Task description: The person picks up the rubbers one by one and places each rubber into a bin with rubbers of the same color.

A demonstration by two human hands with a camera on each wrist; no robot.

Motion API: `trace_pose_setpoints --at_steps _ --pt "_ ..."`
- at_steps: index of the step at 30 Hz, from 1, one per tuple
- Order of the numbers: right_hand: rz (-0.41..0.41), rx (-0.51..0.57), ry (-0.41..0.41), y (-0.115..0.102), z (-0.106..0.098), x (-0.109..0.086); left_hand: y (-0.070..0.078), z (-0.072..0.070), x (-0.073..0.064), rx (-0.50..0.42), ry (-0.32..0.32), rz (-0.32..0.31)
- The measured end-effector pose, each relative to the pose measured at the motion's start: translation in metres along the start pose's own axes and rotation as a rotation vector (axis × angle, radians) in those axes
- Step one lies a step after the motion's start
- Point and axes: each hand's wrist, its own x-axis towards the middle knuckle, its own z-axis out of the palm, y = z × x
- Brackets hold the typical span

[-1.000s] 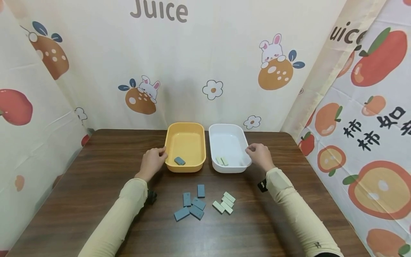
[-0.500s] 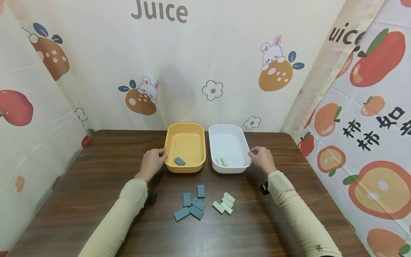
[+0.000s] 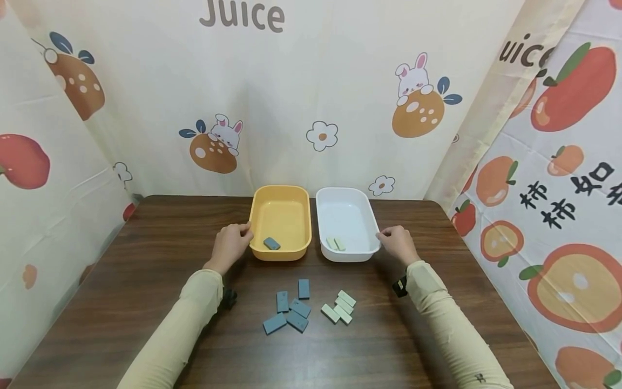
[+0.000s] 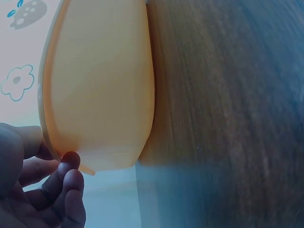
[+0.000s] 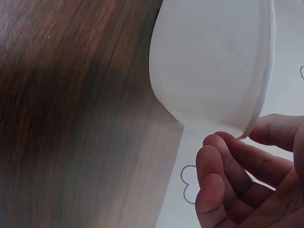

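Observation:
My left hand (image 3: pixel 230 247) pinches the left rim of the yellow tray (image 3: pixel 286 213); in the left wrist view the thumb (image 4: pixel 29 138) and fingers come together over its edge (image 4: pixel 97 85). One small blue-grey block (image 3: pixel 272 243) lies inside, near the front. Beside it stands the white tray (image 3: pixel 345 216), with two pale green blocks (image 3: pixel 339 245) at its front left. My right hand (image 3: pixel 399 243) pinches that tray's right rim, its thumb (image 5: pixel 273 129) on one side and fingertips under the edge in the right wrist view.
In front of the trays, several blue-grey blocks (image 3: pixel 275 323) lie loosely grouped on the dark wooden table (image 3: pixel 160 259). Several pale green blocks (image 3: pixel 330 313) form a cluster to their right. A printed curtain (image 3: pixel 291 81) hangs directly behind the table.
My right hand has shifted slightly right and nearer along the white tray's rim. The left hand, both trays and all the blocks stay in place.

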Motion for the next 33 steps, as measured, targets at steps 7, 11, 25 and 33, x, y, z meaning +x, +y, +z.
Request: trace_pose_setpoints --at_steps 7,11,25,33 --pt "-0.007 0.036 -0.011 0.0030 0.0006 0.0001 0.0003 -0.0006 0.0002 0.005 -0.011 -0.014" --pt "0.003 0.063 -0.022 0.0048 0.0003 0.0002 0.0010 -0.0010 0.0003 0.003 0.000 -0.024" --pt "0.034 0.114 -0.047 0.0075 0.0026 -0.0001 0.0011 -0.0018 -0.0028 -0.015 0.034 -0.031" --pt "0.033 0.118 -0.054 0.0094 0.0045 0.0003 0.0035 -0.0014 -0.0048 -0.039 0.087 0.012"
